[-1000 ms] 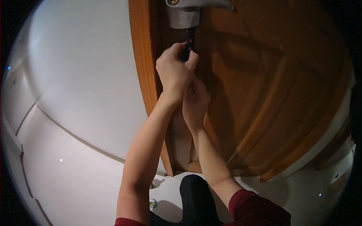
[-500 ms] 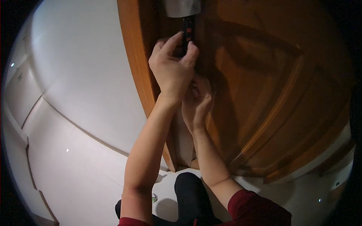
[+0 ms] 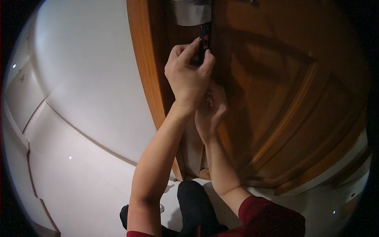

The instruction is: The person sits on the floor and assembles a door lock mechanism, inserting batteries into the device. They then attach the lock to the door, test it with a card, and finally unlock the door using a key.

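Note:
A slim black bar with red marks (image 3: 205,36) stands upright at the door's edge, its top end just under a grey metal housing (image 3: 191,14). My left hand (image 3: 188,73) is closed round the bar's lower part, thumb on one side and fingers on the other. Below and behind it, my right hand (image 3: 213,106) is held close to the door with its fingers curled. The left hand and wrist partly cover it, so what it grips, if anything, stays hidden. Shadows of both arms fall on the brown wooden door (image 3: 272,106).
A wooden door frame (image 3: 144,71) runs down on the left, beside a pale wall (image 3: 87,71). Light floor tiles (image 3: 90,181) lie below. My dark-trousered leg (image 3: 195,205) is bent close to the foot of the frame.
Both hands, the bar and the housing sit slightly lower and further right in the picture, as the view has shifted. The left hand's grip on the bar looks the same.

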Demonstrator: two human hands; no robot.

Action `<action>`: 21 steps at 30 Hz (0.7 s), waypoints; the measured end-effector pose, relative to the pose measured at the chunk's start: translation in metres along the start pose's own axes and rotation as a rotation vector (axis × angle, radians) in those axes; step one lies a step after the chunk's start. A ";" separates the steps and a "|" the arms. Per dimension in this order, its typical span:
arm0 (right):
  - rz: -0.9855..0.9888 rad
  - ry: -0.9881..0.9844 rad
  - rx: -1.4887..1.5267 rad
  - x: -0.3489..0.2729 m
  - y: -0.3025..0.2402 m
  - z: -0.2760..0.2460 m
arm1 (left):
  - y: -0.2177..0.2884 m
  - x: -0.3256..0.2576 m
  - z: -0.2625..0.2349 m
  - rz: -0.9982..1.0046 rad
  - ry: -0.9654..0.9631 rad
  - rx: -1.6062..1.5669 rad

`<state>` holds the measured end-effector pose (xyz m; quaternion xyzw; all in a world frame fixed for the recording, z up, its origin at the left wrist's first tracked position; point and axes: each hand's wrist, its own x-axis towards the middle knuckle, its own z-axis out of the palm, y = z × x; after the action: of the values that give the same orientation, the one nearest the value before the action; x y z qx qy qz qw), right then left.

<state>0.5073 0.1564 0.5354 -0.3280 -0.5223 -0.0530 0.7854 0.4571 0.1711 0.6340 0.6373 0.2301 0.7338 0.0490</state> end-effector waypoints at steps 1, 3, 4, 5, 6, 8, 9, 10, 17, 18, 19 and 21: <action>0.021 -0.006 -0.028 -0.004 0.002 -0.001 | -0.004 -0.002 0.000 0.008 0.010 -0.020; 0.003 0.006 -0.044 -0.015 0.012 -0.001 | -0.014 -0.013 -0.001 0.017 0.009 -0.055; -0.009 0.014 -0.054 -0.022 0.017 -0.001 | -0.020 -0.021 -0.002 0.019 0.008 -0.035; 0.023 0.036 -0.031 -0.022 0.020 -0.002 | -0.021 -0.021 0.000 0.032 0.014 -0.026; 0.052 0.059 -0.008 -0.022 0.024 -0.002 | -0.022 -0.020 0.002 0.045 0.021 -0.020; 0.011 0.031 -0.105 -0.015 0.021 -0.002 | -0.023 -0.018 0.005 0.101 0.081 0.013; -0.056 -0.020 -0.226 -0.010 0.015 -0.004 | -0.022 -0.015 0.007 0.121 0.112 0.032; -0.122 -0.071 -0.350 -0.004 0.009 -0.006 | -0.022 -0.010 0.010 0.115 0.134 0.005; -0.045 -0.290 -0.301 0.039 -0.003 -0.008 | -0.027 0.025 0.026 0.086 0.229 -0.042; -0.061 -0.319 -0.350 0.045 -0.006 -0.010 | -0.027 0.029 0.029 0.062 0.227 -0.065; -0.077 -0.349 -0.396 0.050 -0.007 -0.010 | -0.028 0.033 0.031 0.068 0.240 -0.069; -0.246 -0.324 -0.535 0.061 -0.007 -0.012 | -0.026 0.038 0.034 0.086 0.267 -0.078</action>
<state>0.5406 0.1601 0.5881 -0.4610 -0.6438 -0.2297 0.5658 0.4765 0.2176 0.6612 0.5411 0.1783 0.8217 0.0111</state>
